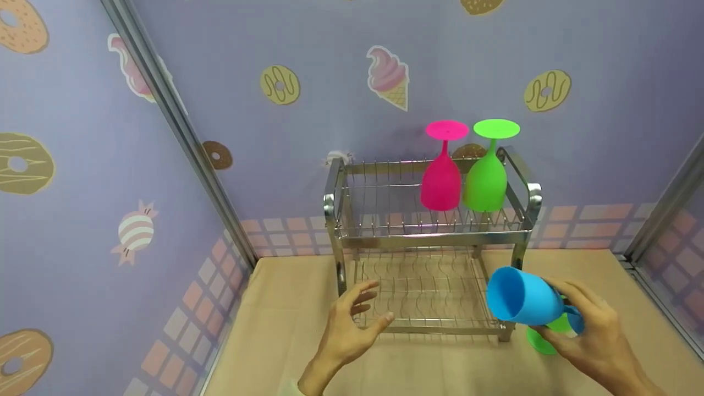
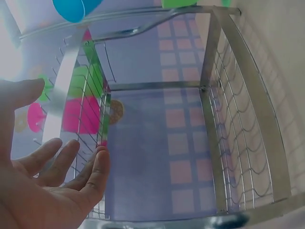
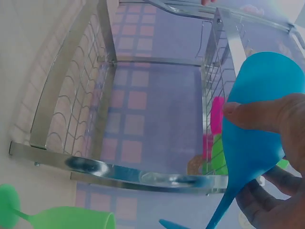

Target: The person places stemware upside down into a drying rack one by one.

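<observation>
My right hand (image 1: pixel 597 330) grips a blue plastic wine glass (image 1: pixel 536 300) on its side near the rack's front right, mouth facing left. In the right wrist view the thumb lies along the blue bowl. My left hand (image 1: pixel 349 330), fingers spread and slightly bent, is before the left part of a two-tier metal dish rack (image 1: pixel 434 240) and holds nothing. On the upper tier a pink wine glass (image 1: pixel 441 184) and a green wine glass (image 1: pixel 485 184) stand upside down, side by side at the right.
A second green wine glass (image 3: pixel 71 218) lies on the table (image 1: pixel 286 330) right of the rack, partly hidden in the head view behind my right hand. The rack's lower wire tier (image 1: pixel 423 291) sits low over the table. Patterned walls (image 1: pixel 330 121) enclose the back and sides.
</observation>
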`<act>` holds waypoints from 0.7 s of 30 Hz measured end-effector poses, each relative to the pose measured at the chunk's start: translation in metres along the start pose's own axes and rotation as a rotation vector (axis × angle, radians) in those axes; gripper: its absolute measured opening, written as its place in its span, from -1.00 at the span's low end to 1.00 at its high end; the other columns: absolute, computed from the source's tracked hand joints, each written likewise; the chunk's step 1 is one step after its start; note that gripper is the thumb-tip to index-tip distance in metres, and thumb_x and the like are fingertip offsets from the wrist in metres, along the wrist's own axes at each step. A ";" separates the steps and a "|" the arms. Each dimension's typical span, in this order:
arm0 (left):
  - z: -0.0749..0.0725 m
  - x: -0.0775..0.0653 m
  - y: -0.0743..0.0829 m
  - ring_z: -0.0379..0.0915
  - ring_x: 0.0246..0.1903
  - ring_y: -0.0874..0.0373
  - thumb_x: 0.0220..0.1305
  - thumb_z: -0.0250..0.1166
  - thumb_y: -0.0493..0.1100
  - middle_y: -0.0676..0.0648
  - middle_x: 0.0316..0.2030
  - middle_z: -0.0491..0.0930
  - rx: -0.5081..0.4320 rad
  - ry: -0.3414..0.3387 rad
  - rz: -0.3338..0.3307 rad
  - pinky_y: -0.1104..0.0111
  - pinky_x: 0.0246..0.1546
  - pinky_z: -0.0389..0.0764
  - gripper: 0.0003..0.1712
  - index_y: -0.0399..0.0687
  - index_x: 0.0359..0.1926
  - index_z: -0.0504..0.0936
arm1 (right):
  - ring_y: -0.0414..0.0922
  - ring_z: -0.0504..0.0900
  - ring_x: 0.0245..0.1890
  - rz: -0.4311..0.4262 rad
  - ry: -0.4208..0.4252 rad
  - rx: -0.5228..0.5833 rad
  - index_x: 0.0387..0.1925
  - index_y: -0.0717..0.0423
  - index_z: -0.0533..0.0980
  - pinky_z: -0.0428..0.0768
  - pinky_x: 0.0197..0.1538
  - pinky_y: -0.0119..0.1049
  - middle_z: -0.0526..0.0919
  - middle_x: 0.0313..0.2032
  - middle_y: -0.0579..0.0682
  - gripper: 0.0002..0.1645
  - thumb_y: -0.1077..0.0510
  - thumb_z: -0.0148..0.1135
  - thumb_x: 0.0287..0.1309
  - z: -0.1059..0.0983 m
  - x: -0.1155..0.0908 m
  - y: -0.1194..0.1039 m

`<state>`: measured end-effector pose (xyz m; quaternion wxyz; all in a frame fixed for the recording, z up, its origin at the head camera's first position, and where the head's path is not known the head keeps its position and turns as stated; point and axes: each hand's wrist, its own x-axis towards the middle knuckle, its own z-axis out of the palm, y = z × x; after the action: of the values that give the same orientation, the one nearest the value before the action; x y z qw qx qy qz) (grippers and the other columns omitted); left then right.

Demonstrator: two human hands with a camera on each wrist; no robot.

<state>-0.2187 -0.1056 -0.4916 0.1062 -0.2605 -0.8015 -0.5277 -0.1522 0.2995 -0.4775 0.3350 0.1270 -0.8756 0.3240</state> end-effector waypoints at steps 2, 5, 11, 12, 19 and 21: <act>0.005 0.000 0.004 0.62 0.22 -0.25 0.36 0.49 0.02 -0.24 0.32 0.60 -0.010 -0.012 0.006 -0.01 0.19 0.75 -0.33 -0.13 0.38 0.52 | 0.25 0.65 0.15 -0.017 -0.015 -0.013 0.35 0.15 0.56 0.62 0.22 0.41 0.63 0.16 0.24 0.25 0.50 0.83 -0.62 0.003 0.003 -0.005; 0.012 0.002 0.010 0.64 0.21 -0.25 0.36 0.49 0.03 -0.22 0.32 0.61 -0.020 -0.021 0.022 -0.01 0.18 0.76 -0.32 -0.10 0.38 0.53 | 0.39 0.62 0.13 -0.056 -0.032 -0.040 0.34 0.16 0.57 0.60 0.14 0.46 0.62 0.17 0.25 0.25 0.55 0.81 -0.64 0.007 0.006 -0.011; 0.024 0.006 0.022 0.65 0.21 -0.21 0.35 0.49 0.04 -0.21 0.33 0.61 -0.040 -0.052 0.042 0.11 0.19 0.76 -0.31 -0.11 0.39 0.52 | 0.29 0.62 0.12 -0.123 -0.046 -0.107 0.35 0.14 0.56 0.68 0.11 0.33 0.62 0.17 0.25 0.31 0.56 0.82 -0.70 0.018 0.008 -0.024; 0.026 0.007 0.024 0.65 0.21 -0.18 0.35 0.49 0.04 -0.19 0.33 0.61 -0.045 -0.056 0.044 0.14 0.19 0.76 -0.30 -0.10 0.39 0.52 | 0.30 0.62 0.12 -0.131 -0.049 -0.112 0.36 0.13 0.56 0.69 0.11 0.33 0.63 0.17 0.25 0.31 0.55 0.83 -0.70 0.020 0.008 -0.026; 0.039 0.011 0.035 0.64 0.23 -0.04 0.33 0.50 0.04 -0.07 0.33 0.61 -0.072 -0.091 0.047 0.27 0.20 0.73 -0.30 0.04 0.42 0.51 | 0.24 0.65 0.07 -0.195 -0.060 -0.160 0.35 0.09 0.58 0.77 0.04 0.26 0.65 0.17 0.22 0.35 0.48 0.89 -0.77 0.034 0.009 -0.040; 0.043 0.013 0.038 0.64 0.24 -0.02 0.33 0.50 0.03 -0.06 0.33 0.61 -0.086 -0.108 0.051 0.30 0.20 0.72 -0.29 0.06 0.44 0.50 | 0.21 0.65 0.07 -0.218 -0.062 -0.170 0.35 0.08 0.58 0.79 0.02 0.22 0.65 0.18 0.20 0.36 0.46 0.89 -0.78 0.037 0.009 -0.043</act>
<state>-0.2049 -0.0515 -0.4740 0.0651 -0.3131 -0.7758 -0.5440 -0.1590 0.2428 -0.4714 0.3505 0.2024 -0.8908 0.2064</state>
